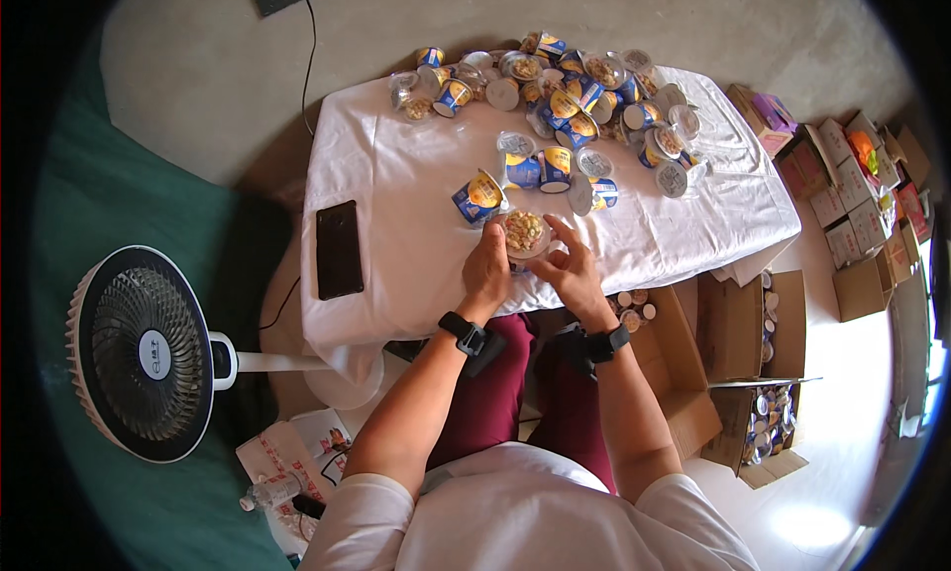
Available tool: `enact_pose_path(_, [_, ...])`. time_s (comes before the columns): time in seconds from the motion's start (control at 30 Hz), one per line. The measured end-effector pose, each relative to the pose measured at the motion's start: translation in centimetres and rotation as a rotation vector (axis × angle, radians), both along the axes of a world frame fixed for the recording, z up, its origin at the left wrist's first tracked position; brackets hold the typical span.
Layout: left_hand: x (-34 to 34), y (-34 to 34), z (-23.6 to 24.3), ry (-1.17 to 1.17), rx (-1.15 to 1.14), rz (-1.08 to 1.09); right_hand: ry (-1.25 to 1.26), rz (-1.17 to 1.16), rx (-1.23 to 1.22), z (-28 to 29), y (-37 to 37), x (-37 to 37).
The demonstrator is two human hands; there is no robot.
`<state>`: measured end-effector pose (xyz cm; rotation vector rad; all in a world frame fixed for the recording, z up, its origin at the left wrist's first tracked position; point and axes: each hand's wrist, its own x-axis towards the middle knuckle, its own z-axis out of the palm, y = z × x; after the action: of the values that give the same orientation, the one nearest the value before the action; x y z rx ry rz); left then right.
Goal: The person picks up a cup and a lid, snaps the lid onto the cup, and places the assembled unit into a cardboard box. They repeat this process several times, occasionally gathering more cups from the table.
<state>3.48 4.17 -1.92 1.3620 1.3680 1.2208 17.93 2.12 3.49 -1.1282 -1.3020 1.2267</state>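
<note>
Near the front edge of the table, between my two hands, is a clear round plastic cup of granola. A bit of blue shows under it, mostly hidden by my fingers. My left hand is closed on its left side, thumb along the rim. My right hand grips the right side with bent fingers. Just beyond stand a tilted blue-and-yellow cup, another blue-and-yellow cup and a few more with clear granola tops. A large heap of similar cups covers the far side.
A black phone lies on the white tablecloth at left. A standing fan is left of the table. Open cardboard boxes with cups stand at right, below the table. More cartons are stacked farther right.
</note>
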Motion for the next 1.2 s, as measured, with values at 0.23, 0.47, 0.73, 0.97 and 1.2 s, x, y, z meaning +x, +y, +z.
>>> enact_pose_path(0.23, [0.3, -0.4, 0.6, -0.024, 0.157, 0.013, -0.084, 0.002, 0.030, -0.5, 0.1, 0.3])
enact_pose_path(0.47, [0.1, -0.7, 1.0, 0.000, 0.125, 0.066, -0.036, 0.048, -0.004, -0.2, -0.5, 0.4])
enact_pose_path(0.73, [0.1, -0.7, 0.3, -0.074, 0.171, 0.040, 0.208, 0.058, -0.170, -1.2, -0.3, 0.6])
enact_pose_path(0.97, [0.0, -0.6, 0.2, -0.126, 0.185, 0.034, 0.291, 0.121, -0.140, -2.0, -0.2, 0.9])
enact_pose_path(1.2, [-0.1, -1.0, 1.1, -0.010, 0.246, 0.029, 0.395, 0.094, -0.130, -3.0, -0.4, 0.6])
